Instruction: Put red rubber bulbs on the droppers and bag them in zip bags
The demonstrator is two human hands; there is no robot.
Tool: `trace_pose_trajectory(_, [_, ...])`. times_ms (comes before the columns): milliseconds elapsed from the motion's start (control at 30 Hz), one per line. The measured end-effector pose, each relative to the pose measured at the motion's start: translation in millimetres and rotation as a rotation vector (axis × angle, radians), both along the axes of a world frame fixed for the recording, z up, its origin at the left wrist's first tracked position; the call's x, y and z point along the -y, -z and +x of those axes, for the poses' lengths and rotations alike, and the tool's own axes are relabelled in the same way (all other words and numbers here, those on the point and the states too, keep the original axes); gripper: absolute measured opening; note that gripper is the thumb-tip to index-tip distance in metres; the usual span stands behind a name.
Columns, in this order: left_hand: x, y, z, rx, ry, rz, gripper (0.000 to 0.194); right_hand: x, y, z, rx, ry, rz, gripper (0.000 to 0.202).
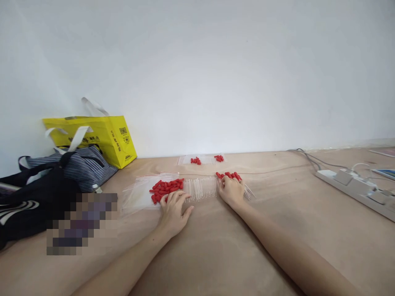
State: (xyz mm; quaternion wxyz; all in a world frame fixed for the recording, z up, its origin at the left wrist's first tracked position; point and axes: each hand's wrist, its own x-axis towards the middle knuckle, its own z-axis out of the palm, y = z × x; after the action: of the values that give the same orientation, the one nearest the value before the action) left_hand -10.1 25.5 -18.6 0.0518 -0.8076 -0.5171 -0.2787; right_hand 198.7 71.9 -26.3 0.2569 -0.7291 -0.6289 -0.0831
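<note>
My left hand (175, 211) rests palm down with its fingers apart, at the near edge of a heap of small red capsule-shaped pieces (165, 188). The heap lies on a clear plastic zip bag (138, 191), and my fingertips reach towards a row of thin whitish sticks (200, 188). Beyond that row's right end is my right hand (232, 190), its fingers curled down and pressed together. More red pieces (236, 176) show just behind its knuckles, and loose thin sticks (249, 191) poke out at its right side. What its fingertips pinch is hidden.
Near the wall lies another clear bag (184, 160) with small red clusters (196, 160). A yellow carrier bag (119, 142), a striped bag (92, 164) and a black bag (40, 197) stand at the left. A white power strip (358, 193) with cables lies at the right.
</note>
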Motion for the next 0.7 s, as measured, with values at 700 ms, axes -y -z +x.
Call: trace_pose_trajectory(700, [-15.1,-4.1,-13.9,-0.051,-0.225,0.131,0.016,-6.5,-9.4,-9.0,0.097,0.0,-0.176,0.024])
